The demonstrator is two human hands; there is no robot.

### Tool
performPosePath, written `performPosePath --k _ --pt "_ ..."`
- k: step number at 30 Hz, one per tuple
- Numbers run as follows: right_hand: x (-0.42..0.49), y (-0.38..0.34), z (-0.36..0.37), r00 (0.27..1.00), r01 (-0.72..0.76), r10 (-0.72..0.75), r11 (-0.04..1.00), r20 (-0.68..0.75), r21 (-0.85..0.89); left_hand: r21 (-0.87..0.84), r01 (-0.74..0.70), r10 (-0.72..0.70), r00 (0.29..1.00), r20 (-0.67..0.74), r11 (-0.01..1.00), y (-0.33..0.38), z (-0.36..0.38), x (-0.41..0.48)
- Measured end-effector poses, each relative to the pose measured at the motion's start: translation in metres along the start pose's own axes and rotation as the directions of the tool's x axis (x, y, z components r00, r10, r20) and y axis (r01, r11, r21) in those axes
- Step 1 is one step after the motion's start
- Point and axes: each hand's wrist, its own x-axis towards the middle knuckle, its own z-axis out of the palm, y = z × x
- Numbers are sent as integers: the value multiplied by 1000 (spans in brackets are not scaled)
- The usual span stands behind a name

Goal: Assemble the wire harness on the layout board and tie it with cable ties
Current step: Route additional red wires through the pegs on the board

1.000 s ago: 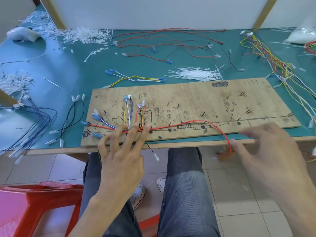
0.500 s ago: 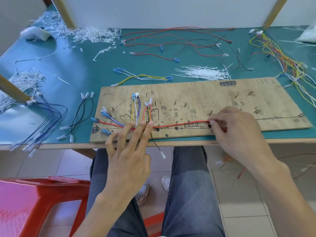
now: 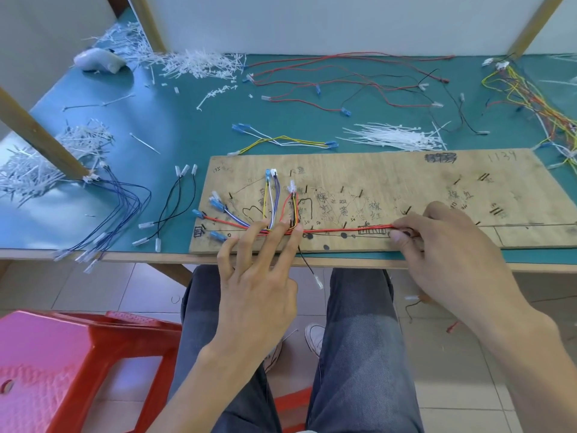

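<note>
A wooden layout board (image 3: 406, 176) with nails and ink markings lies at the table's near edge. Coloured wires (image 3: 274, 201) with blue and white terminals fan out on its left part and merge into one run. My left hand (image 3: 259, 270) presses straight fingertips on that merging point. A red wire (image 3: 343, 229) runs right along the board's marked line. My right hand (image 3: 443, 245) pinches this red wire near the board's middle, holding it down. One black wire (image 3: 307, 265) hangs over the front edge.
White cable ties (image 3: 396, 137) lie in a pile behind the board. Loose red and black wires (image 3: 359, 82) spread across the green table, blue wires (image 3: 125, 207) at the left, a mixed bundle (image 3: 537, 101) at the right. A red stool (image 3: 62, 364) stands by my left leg.
My right hand came up from below the table edge onto the board, drawing the slack red wire straight along the line. The left hand stayed pressed in place.
</note>
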Motion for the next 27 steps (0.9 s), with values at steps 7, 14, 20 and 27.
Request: performPosePath --k 7,14,20,27 --pt "8 5 0 1000 -21 23 997 -14 73 -51 -4 5 1000 13 999 -2 3 -1" --pt "21 10 6 994 97 -87 982 -65 164 -60 -3 4 1000 16 998 -2 8 -2" --pt "31 3 12 982 184 -170 959 -83 217 -23 -13 13 1000 22 1000 -2 12 -5" --pt "34 10 16 992 111 -89 944 -86 310 4 -19 19 1000 25 1000 -3 9 -3"
